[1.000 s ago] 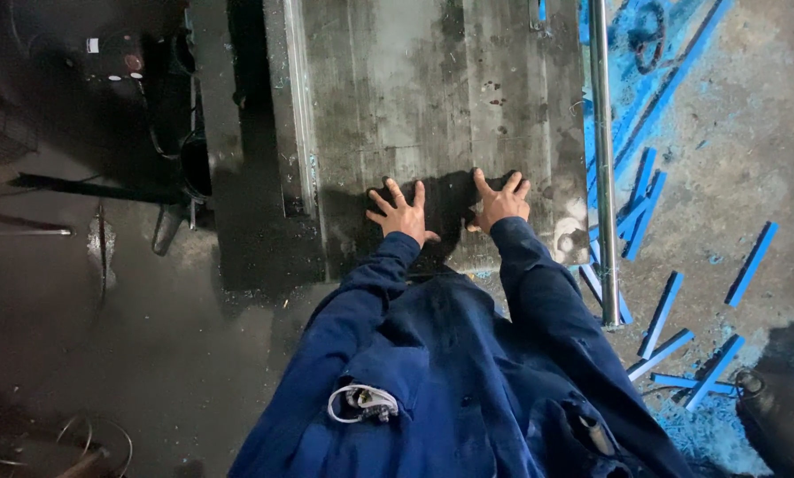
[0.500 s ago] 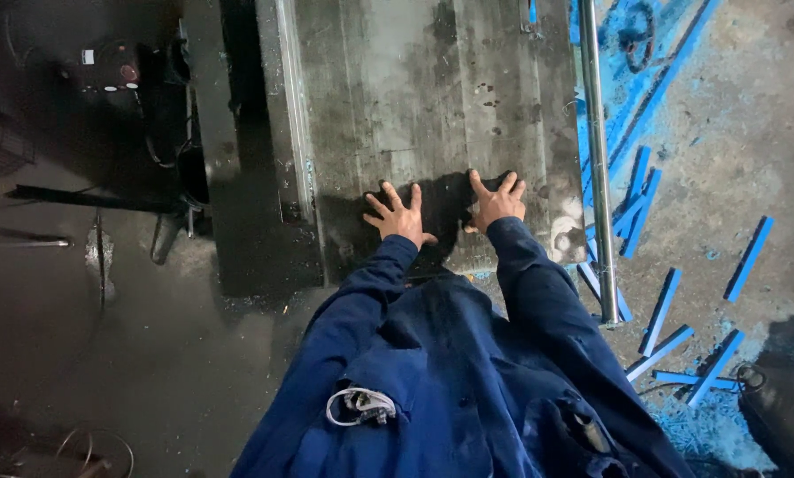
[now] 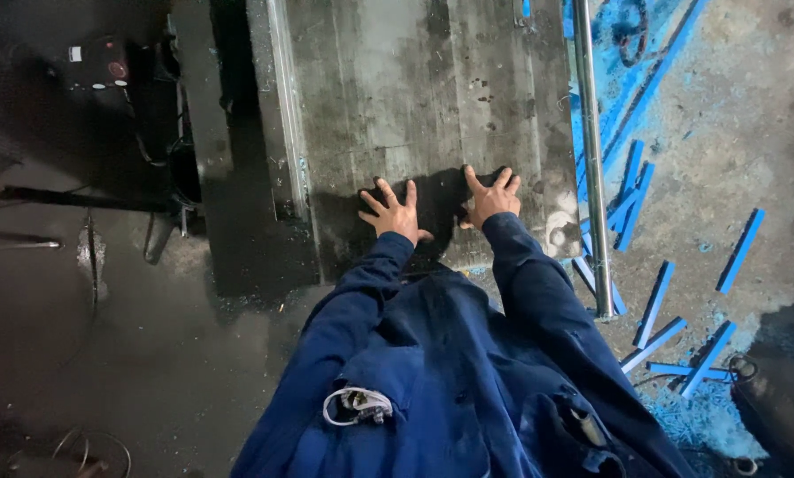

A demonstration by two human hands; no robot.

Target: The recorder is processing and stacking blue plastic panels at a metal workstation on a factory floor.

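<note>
head cam: big grey metal plate (image 3: 414, 115) lies flat on the floor, both hands pressed on its near edge, left hand (image 3: 395, 214) and right hand (image 3: 491, 198) open, fingers spread. nothing's really shifted in the last second. steel rod (image 3: 590, 159) and blue strips (image 3: 654, 305) sit off right.

My left hand (image 3: 394, 212) lies flat, palm down, with the fingers spread wide and pointing away from me. My right hand (image 3: 491, 196) is just beside it, also flat and open. Both my arms in dark blue sleeves are stretched forward, almost parallel.
</note>
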